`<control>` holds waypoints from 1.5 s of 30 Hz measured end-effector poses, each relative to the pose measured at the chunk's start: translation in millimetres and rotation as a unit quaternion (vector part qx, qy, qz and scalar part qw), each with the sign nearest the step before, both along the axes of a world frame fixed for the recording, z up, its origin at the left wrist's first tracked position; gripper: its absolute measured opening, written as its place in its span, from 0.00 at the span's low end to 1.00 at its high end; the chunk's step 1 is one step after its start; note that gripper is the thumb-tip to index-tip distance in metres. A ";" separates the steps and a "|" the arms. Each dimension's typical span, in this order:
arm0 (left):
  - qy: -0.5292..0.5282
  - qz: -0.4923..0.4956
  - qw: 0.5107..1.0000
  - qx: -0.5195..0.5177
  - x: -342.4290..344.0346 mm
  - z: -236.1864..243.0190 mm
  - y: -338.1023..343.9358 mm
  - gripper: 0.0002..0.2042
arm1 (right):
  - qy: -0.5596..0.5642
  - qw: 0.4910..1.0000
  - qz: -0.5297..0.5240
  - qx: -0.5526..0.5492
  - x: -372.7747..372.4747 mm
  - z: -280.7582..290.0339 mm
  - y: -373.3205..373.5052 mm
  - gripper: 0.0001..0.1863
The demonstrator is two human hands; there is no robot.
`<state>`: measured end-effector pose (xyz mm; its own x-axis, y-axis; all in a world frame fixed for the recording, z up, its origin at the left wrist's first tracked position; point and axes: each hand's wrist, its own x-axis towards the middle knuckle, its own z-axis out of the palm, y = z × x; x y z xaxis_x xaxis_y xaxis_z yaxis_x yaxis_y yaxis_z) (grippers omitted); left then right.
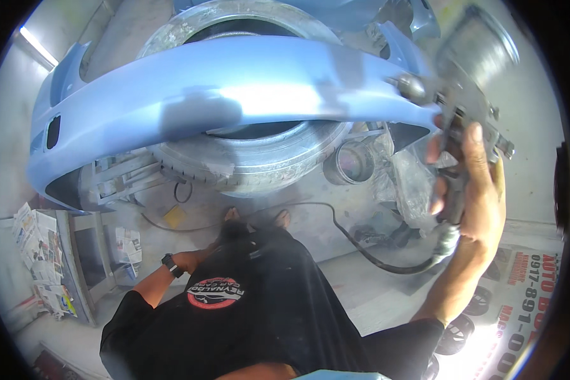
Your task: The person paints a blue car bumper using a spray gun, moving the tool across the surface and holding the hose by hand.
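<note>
My right hand (pixel 478 190) is closed around the grip of a metal spray gun (pixel 459 107), held up at the right with its nozzle toward the right end of a light blue car bumper (pixel 272 73). A metal paint cup (pixel 481 47) sits on top of the gun, and a dark hose (pixel 386 267) runs from below the grip. The bumper curves across the upper view, with grey shadows on its glossy face. My left hand (pixel 199 258) is down by my waist against the black shirt, a watch (pixel 171 265) on its wrist; its fingers are hidden.
Stacked grey tires (pixel 253 166) stand under and behind the bumper. A metal can (pixel 351 163) and clear plastic sheeting (pixel 415 183) lie nearby. At left is a stand covered with newspaper (pixel 38 244). The hose loops over the floor by my feet. A printed banner (pixel 487 329) lies lower right.
</note>
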<state>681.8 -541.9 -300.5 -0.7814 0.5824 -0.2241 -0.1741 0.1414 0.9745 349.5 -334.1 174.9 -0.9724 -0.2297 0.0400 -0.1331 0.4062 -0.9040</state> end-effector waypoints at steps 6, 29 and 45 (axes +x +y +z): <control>-0.009 -0.021 1.000 -0.001 1.6 0.4 3.9 0.68 | -0.008 0.980 0.194 -0.051 39.1 -4.2 -34.9 0.35; 0.035 0.012 0.999 -0.010 3.1 6.0 11.7 0.71 | 0.032 0.983 -0.175 0.049 -62.7 -19.6 166.8 0.31; -0.109 0.031 0.993 -0.011 5.9 34.2 17.9 0.60 | -0.080 0.983 0.157 -0.049 44.7 -59.5 63.0 0.42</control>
